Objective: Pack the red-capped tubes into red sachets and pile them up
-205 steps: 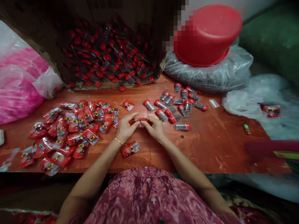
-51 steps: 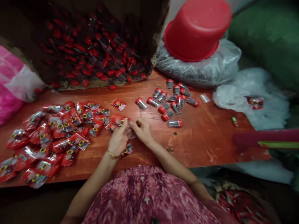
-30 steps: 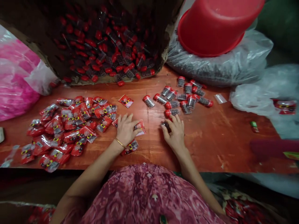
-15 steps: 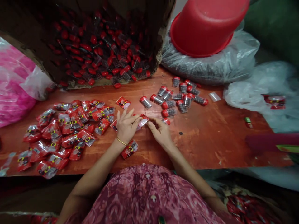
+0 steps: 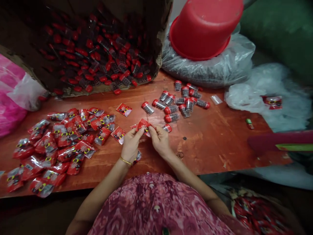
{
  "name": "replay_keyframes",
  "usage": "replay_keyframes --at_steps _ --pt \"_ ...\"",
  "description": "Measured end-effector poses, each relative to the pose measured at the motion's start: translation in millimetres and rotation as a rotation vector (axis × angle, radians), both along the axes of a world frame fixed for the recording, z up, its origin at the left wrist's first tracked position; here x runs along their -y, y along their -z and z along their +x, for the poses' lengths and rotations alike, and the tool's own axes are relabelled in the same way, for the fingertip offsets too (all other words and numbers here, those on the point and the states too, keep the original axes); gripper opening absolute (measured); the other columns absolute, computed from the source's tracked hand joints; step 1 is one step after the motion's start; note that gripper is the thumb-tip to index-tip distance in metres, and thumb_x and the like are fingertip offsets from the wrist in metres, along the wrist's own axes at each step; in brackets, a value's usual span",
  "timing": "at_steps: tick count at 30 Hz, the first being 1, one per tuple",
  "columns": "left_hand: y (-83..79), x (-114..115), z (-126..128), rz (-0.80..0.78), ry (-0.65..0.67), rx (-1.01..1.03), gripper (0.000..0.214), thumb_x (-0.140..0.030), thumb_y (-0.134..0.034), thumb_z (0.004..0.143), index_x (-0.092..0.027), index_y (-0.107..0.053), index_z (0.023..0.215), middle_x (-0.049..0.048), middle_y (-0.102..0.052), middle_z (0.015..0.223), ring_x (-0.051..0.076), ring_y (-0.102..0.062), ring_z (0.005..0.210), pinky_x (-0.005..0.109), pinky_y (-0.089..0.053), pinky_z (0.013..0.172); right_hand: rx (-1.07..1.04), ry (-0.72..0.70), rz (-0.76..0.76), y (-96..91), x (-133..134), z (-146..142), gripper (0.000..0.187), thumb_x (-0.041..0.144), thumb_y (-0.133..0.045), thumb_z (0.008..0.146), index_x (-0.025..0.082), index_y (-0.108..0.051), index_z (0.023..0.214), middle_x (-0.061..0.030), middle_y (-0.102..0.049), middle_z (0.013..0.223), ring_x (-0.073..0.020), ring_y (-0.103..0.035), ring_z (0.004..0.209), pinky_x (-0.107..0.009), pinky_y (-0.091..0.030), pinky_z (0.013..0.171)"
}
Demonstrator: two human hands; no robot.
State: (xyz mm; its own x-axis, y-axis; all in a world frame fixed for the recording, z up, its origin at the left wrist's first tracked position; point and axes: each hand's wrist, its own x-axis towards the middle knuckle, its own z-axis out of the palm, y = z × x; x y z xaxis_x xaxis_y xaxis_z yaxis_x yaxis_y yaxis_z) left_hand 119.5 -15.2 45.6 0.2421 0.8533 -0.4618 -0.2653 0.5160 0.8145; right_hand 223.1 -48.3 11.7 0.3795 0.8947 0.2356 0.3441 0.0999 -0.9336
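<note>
My left hand (image 5: 130, 146) and my right hand (image 5: 158, 141) meet over the red-brown table (image 5: 215, 137), both pinching one small red printed packet (image 5: 143, 125). A red-capped vial (image 5: 167, 128) lies just right of my right hand's fingers; whether they touch it I cannot tell. A heap of filled red packets (image 5: 58, 140) spreads to the left. One empty packet (image 5: 118, 133) lies beside my left hand, another (image 5: 124, 109) further back. A cluster of loose red-capped vials (image 5: 176, 102) sits beyond my right hand.
A cardboard box (image 5: 97, 62) tipped on its side holds several more vials at the back. A red basin (image 5: 202, 29) rests upturned on a clear bag (image 5: 220, 70). Pink bags (image 5: 14, 94) sit far left, white plastic (image 5: 269, 104) far right.
My right hand reached to the vial cluster a second ago and came back. Both hands have since closed together on the red packet and lifted it slightly.
</note>
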Motion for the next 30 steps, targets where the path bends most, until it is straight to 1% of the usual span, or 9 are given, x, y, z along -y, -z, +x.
replay_keyframes --at_steps 4,8,10,13,17,19,23,26,30 --pt "-0.6 -7 -9 -0.031 -0.080 -0.022 0.039 -0.039 -0.082 0.044 -0.013 -0.066 0.068 -0.0009 -0.067 0.063 0.008 -0.058 0.056 0.019 -0.047 0.054 0.370 0.027 -0.103 -0.3 8 10 0.032 0.035 -0.036 0.091 0.015 -0.058 0.101 -0.0083 -0.063 0.087 -0.0185 -0.057 0.081 -0.031 -0.044 0.073" --pt "-3.1 -14 -16 -0.040 -0.105 -0.027 0.040 -0.038 -0.083 0.042 -0.013 -0.064 0.067 -0.0016 -0.066 0.060 0.008 -0.057 0.052 0.018 -0.045 0.051 0.773 0.216 -0.377 5.7 25 38 0.039 0.043 -0.046 0.085 0.013 -0.059 0.105 -0.0133 -0.059 0.091 -0.0246 -0.053 0.082 -0.034 -0.040 0.069" --pt "-4.0 -14 -15 -0.046 -0.069 -0.013 0.039 -0.038 -0.082 0.044 -0.013 -0.065 0.069 -0.0005 -0.068 0.064 0.009 -0.059 0.055 0.019 -0.046 0.053 0.828 0.159 -0.396 10.7 37 49 0.032 0.039 -0.048 0.084 0.016 -0.061 0.102 -0.0119 -0.058 0.093 -0.0241 -0.053 0.084 -0.033 -0.039 0.069" --pt "-3.2 -12 -10 -0.060 -0.028 -0.008 0.040 -0.038 -0.082 0.045 -0.013 -0.066 0.071 0.0008 -0.069 0.067 0.010 -0.060 0.058 0.020 -0.047 0.055 0.805 0.083 -0.285 17.4 52 59 0.031 0.033 -0.047 0.084 0.017 -0.058 0.108 -0.0118 -0.057 0.104 -0.0237 -0.051 0.095 -0.035 -0.039 0.079" --pt "-0.1 -9 -4 -0.060 -0.010 -0.018 0.041 -0.041 -0.082 0.044 -0.013 -0.066 0.069 0.0005 -0.068 0.065 0.009 -0.059 0.057 0.019 -0.044 0.053 0.849 0.291 -0.361 21.9 55 58 0.053 0.048 -0.049 0.081 0.010 -0.051 0.117 -0.0192 -0.055 0.112 -0.0304 -0.048 0.101 -0.042 -0.037 0.081" --pt "0.4 -8 -4 -0.060 0.004 -0.009 0.040 -0.042 -0.081 0.045 -0.013 -0.065 0.067 0.0000 -0.067 0.062 0.009 -0.058 0.056 0.019 -0.044 0.054 0.872 0.342 -0.455 22.6 51 54 0.051 0.049 -0.049 0.080 0.010 -0.054 0.112 -0.0198 -0.057 0.109 -0.0318 -0.049 0.097 -0.043 -0.037 0.078" --pt "-0.3 -7 -7 -0.070 0.024 0.006 0.040 -0.043 -0.080 0.047 -0.013 -0.066 0.069 0.0005 -0.067 0.062 0.009 -0.059 0.057 0.020 -0.045 0.056 0.753 0.287 -0.444 22.1 44 53 0.031 0.037 -0.049 0.081 0.012 -0.059 0.096 -0.0164 -0.061 0.099 -0.0283 -0.052 0.088 -0.040 -0.039 0.074" --pt "-1.3 -7 -8 -0.072 0.024 0.016 0.041 -0.044 -0.081 0.046 -0.014 -0.067 0.071 0.0004 -0.068 0.063 0.010 -0.060 0.057 0.020 -0.046 0.057 0.425 0.175 -0.337 16.0 47 56 0.024 0.035 -0.047 0.082 0.015 -0.057 0.092 -0.0075 -0.062 0.078 -0.0195 -0.054 0.068 -0.033 -0.043 0.065" --pt "-4.1 -6 -5 -0.074 0.057 0.041 0.040 -0.044 -0.081 0.045 -0.014 -0.068 0.067 0.0005 -0.068 0.063 0.010 -0.059 0.057 0.021 -0.046 0.058 0.014 0.002 -0.212 -6.6 58 55 0.018 0.034 -0.051 0.082 0.019 -0.058 0.089 0.0014 -0.057 0.066 -0.0106 -0.048 0.051 -0.023 -0.040 0.050"
